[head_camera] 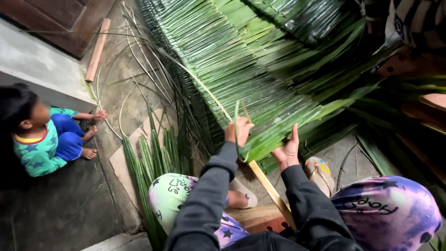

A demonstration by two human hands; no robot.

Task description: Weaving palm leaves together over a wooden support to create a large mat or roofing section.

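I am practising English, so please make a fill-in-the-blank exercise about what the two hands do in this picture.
1. The left hand pinches a thin green ____ strip.
2. The right hand lies open on the thatch panel of folded ____.
3. A wooden ____ runs under the panel, between the two forearms.
4. A loose bundle of leaves lies on the ____, left of the knees.

Missing words: leaf; leaves; stick; ground

Palm-leaf panel (241, 60): glossy green leaf strips, ribbed
Slat (272, 190): pale bare wood, matt
Floor (125, 93): rough grey concrete
Sleeves (209, 200): dark matt cloth
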